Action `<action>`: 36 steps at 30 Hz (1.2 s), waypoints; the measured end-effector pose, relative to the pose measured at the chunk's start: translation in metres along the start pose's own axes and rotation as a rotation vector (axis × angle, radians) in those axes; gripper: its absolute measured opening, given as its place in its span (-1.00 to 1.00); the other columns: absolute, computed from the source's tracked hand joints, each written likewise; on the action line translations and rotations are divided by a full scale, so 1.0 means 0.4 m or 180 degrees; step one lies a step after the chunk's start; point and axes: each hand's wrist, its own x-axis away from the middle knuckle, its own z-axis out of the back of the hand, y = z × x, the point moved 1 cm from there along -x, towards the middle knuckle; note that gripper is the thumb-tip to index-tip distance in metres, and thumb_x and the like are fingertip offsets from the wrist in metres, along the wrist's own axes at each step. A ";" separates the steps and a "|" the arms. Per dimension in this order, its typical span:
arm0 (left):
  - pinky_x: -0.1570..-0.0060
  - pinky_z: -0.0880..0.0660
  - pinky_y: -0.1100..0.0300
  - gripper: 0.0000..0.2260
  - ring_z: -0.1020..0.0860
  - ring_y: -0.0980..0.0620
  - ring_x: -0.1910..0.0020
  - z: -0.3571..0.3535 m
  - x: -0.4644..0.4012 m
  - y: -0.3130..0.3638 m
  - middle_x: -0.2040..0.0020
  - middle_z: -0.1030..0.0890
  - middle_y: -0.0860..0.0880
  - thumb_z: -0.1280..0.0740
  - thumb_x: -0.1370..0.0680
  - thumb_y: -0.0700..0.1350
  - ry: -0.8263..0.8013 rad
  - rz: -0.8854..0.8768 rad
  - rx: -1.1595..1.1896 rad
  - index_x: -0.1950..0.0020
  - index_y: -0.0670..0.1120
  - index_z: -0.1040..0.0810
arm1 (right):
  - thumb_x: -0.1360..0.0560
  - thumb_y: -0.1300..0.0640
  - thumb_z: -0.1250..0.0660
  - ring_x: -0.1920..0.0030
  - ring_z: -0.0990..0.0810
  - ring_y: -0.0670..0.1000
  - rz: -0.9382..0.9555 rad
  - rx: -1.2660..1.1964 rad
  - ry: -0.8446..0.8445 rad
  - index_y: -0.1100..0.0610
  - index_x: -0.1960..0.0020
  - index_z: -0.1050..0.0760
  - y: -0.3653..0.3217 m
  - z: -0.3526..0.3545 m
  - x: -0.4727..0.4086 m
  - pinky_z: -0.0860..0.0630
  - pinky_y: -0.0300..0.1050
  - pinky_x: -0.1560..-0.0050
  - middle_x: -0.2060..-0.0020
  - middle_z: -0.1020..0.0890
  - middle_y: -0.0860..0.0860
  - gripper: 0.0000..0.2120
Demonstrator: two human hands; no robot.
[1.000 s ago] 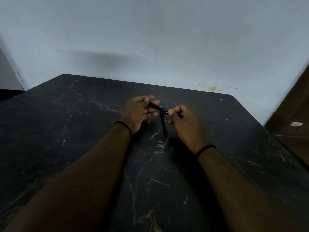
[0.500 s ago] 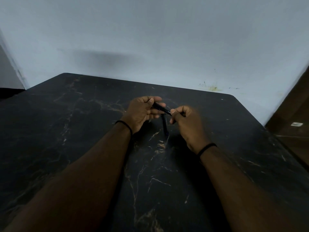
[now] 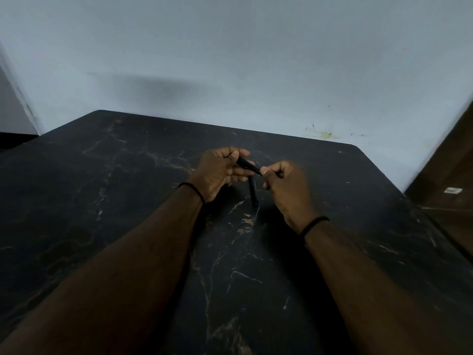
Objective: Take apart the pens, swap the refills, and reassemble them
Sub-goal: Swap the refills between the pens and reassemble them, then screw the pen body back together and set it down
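My left hand (image 3: 220, 170) grips one end of a black pen (image 3: 247, 165), thumb on top of the barrel. My right hand (image 3: 286, 188) pinches the pen's other end between thumb and forefinger. The pen is held slanting just above the dark marble table (image 3: 128, 201). A second black pen (image 3: 253, 190) lies on the table right below the hands, pointing towards me; its far end is hidden behind the held pen. Both wrists carry a thin black band.
The table's back edge meets a pale wall (image 3: 230, 60). Its right edge drops off beside a brown wooden floor or door area (image 3: 450, 180) with a small white tag (image 3: 452, 190).
Both hands have drifted slightly to the right with the pen between them. The right hand's grip on the pen's end has shifted a little. The pen on the table has stayed still.
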 end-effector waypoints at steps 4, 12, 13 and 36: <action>0.24 -0.61 0.18 -0.76 -0.72 -0.09 0.12 0.001 0.000 0.000 0.12 -0.73 -0.11 -0.12 -0.69 -0.19 -0.0004 -0.0010 -0.0021 -0.06 -0.15 -0.58 | -0.58 0.14 -0.35 0.37 -0.47 -0.09 -0.0007 -0.0076 -0.0034 0.19 0.18 -0.53 -0.007 0.002 0.008 -0.40 -0.19 0.27 0.38 -0.57 -0.01 -0.81; 0.26 -0.49 0.21 -0.78 -0.61 0.03 0.21 -0.010 0.001 0.001 -0.04 -0.70 -0.14 -0.16 -0.69 -0.13 0.0108 -0.0262 -0.0085 -0.25 -0.13 -0.53 | -0.59 0.11 -0.34 0.54 -0.47 -0.19 0.0040 0.0076 -0.0760 0.13 0.10 -0.61 -0.003 0.009 0.007 -0.38 -0.29 0.44 0.35 -0.71 0.04 -0.86; 0.28 -0.47 0.21 -0.77 -0.58 0.03 0.22 -0.013 0.000 0.001 -0.06 -0.69 -0.13 -0.19 -0.68 -0.10 0.0194 -0.0254 -0.0143 -0.27 -0.13 -0.51 | -0.59 0.10 -0.34 0.53 -0.49 -0.16 0.0029 0.0108 -0.0838 0.11 0.10 -0.61 -0.001 0.009 0.007 -0.38 -0.31 0.48 0.35 -0.71 0.03 -0.86; 0.24 -0.33 0.16 -0.69 -0.50 -0.10 0.26 -0.065 -0.006 -0.005 0.35 -0.44 -0.04 -0.23 -0.54 -0.02 0.1247 -0.0465 -0.4048 0.39 -0.08 -0.35 | -0.50 -0.07 -0.37 0.23 -0.63 0.12 0.0011 0.1931 -0.0036 0.13 0.28 -0.62 0.030 0.002 -0.020 -0.58 -0.03 0.13 0.32 -0.65 0.07 -0.68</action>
